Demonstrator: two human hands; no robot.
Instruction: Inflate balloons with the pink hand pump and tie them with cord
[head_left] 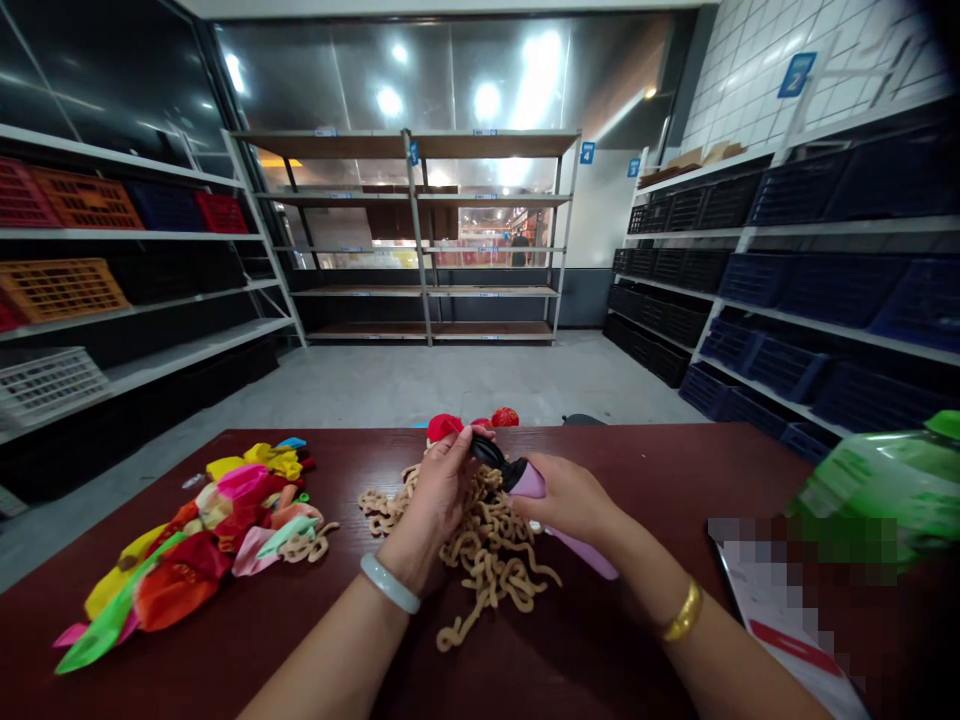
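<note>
Above the middle of the table, my left hand (pixel 444 480) pinches one end of a glossy black-and-purple item (pixel 526 480); its exact kind I cannot make out. My right hand (pixel 566 497) is wrapped round its purple part, and a second purple length (pixel 583 552) shows below that hand. Beneath both hands spreads a tangled heap of beige curly cords (pixel 491 560), partly hidden by the left hand. Red rounded items (pixel 445 427) lie just behind the fingers. A bangle sits on each wrist.
On the dark red table (pixel 300 660), limp colourful pieces (pixel 202 540) are piled at left. At right are a green-and-clear plastic package (pixel 874 480) and a partly blurred flat item (pixel 787 620). Beyond stand shelves (pixel 420 293) and racks of crates (pixel 64 285).
</note>
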